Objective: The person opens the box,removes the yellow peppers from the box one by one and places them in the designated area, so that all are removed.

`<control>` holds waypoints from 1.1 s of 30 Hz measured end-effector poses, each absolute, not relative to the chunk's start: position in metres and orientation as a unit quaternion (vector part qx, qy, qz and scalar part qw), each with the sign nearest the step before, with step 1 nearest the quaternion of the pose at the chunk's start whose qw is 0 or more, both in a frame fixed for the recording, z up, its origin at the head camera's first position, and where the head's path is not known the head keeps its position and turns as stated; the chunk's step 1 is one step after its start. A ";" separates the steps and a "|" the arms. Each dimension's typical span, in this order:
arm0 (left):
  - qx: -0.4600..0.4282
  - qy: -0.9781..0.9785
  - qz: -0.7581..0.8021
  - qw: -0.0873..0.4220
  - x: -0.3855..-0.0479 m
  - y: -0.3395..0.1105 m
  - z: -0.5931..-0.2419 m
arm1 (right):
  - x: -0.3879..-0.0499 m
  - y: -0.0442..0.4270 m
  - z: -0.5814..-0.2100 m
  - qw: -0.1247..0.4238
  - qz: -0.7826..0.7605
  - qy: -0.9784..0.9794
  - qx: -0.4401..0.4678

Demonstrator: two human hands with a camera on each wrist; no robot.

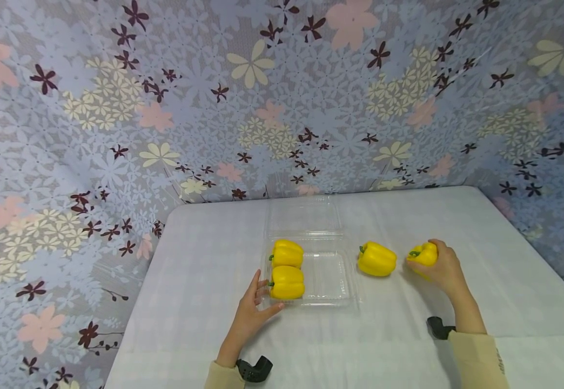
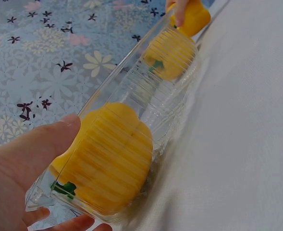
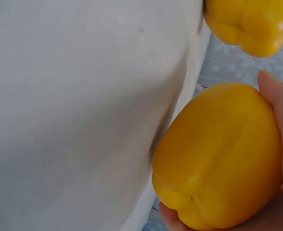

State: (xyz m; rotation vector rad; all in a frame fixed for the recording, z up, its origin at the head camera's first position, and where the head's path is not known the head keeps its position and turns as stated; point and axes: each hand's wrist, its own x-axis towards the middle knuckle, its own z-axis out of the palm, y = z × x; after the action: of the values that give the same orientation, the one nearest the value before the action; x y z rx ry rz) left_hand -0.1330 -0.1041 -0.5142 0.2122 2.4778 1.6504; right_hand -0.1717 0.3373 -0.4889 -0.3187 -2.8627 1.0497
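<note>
A clear plastic clamshell container (image 1: 326,281) lies with its lid (image 1: 303,216) folded back. Two yellow bell peppers, a rear one (image 1: 288,253) and a front one (image 1: 287,282), fill its left side. My left hand (image 1: 250,319) rests at the container's front left corner, thumb along the front wall (image 2: 59,132), fingers spread by the left side. To the container's right, a loose yellow bell pepper (image 1: 377,259) lies on the table. Farther right, my right hand (image 1: 447,268) grips another yellow bell pepper (image 3: 223,159), thumb and fingers on opposite sides; the palm side is hidden.
A white cloth (image 1: 189,259) covers the table, whose back edge meets a flowered curtain or wall covering (image 1: 204,108). Black wrist devices sit below the left hand (image 1: 255,369) and below the right hand (image 1: 440,328).
</note>
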 end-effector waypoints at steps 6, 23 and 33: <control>0.069 0.826 0.553 0.078 -0.134 -0.104 -0.515 | -0.172 0.339 -0.493 0.041 0.339 -0.935 -0.100; 0.075 0.823 0.558 0.078 -0.134 -0.104 -0.512 | -0.177 0.333 -0.492 0.016 0.294 -0.950 -0.101; 0.069 0.824 0.556 0.083 -0.135 -0.104 -0.514 | -0.173 0.331 -0.485 0.001 0.273 -0.957 -0.100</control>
State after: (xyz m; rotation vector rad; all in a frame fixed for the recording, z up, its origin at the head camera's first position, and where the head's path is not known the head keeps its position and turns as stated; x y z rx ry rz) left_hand -0.1346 -0.1040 -0.5138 0.2048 2.4618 1.6598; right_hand -0.1730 0.3308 -0.4852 -0.3154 -3.0034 0.8573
